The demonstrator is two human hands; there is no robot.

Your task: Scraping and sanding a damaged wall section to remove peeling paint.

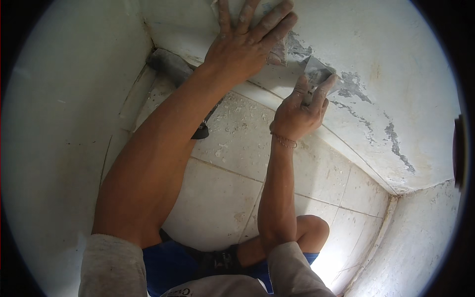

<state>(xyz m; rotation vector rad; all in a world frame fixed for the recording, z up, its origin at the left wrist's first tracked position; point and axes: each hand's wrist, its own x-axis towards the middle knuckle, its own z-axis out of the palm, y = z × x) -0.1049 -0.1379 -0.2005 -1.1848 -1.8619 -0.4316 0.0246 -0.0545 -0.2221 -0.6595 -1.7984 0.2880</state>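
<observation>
My right hand [302, 107] grips a flat metal scraper blade [320, 70] between thumb and fingers. The blade rests against, or very close to, the white wall [404, 81] beside grey patches of bared plaster [354, 87]. Higher up on the same wall, my left hand [246, 42] lies palm-down with its fingers spread. A pale, dusty flat piece [281, 48] shows beneath its thumb side; most of it is hidden, and whether the hand grips it or only presses on it is unclear. Dust whitens the fingers of both hands.
Flakes and dust [237, 115] lie scattered over the tiled floor [215, 193]. A dark grey rounded thing [169, 65] sits in the corner, partly behind my left forearm, near a black object [201, 131]. Walls rise at the left [66, 122] and lower right [412, 237]. My bent knee [315, 230] is below.
</observation>
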